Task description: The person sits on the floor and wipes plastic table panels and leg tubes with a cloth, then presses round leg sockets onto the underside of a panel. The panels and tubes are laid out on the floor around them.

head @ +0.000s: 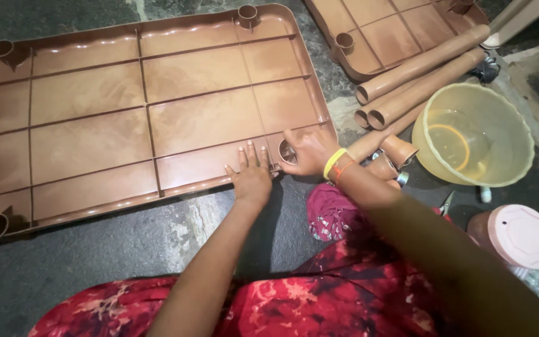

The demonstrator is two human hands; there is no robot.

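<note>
While a person in red patterned clothing (294,306) sits on a dark stone floor (126,249), both bare arms reach forward to a large brown plastic panel (126,118) lying upside down, its ribbed underside facing up. This panel fills the left and middle of the view, with a round socket at each corner.

The left hand (251,175) lies flat on the panel's near edge, palm down, fingers straight and slightly spread, grasping nothing. Its forearm runs straight up from the lower middle of the view.

The right hand (307,151) sits just beside it, at the panel's near right corner. Its fingers curl around the corner socket (287,153), thumb pointing up toward the panel's centre. The wrist wears yellow and orange bands (337,165), and the right arm crosses in diagonally from the lower right.

To the right of the hands lie several brown tubes (419,78), side by side, with open ends facing the panel. Short brown cup-shaped pieces (397,151) rest below them, near the right wrist. A translucent yellow bowl (474,134) sits just right of those. A second brown panel (394,31) lies at the top right. A pink-lidded jar (519,236) stands at the lower right edge.
</note>
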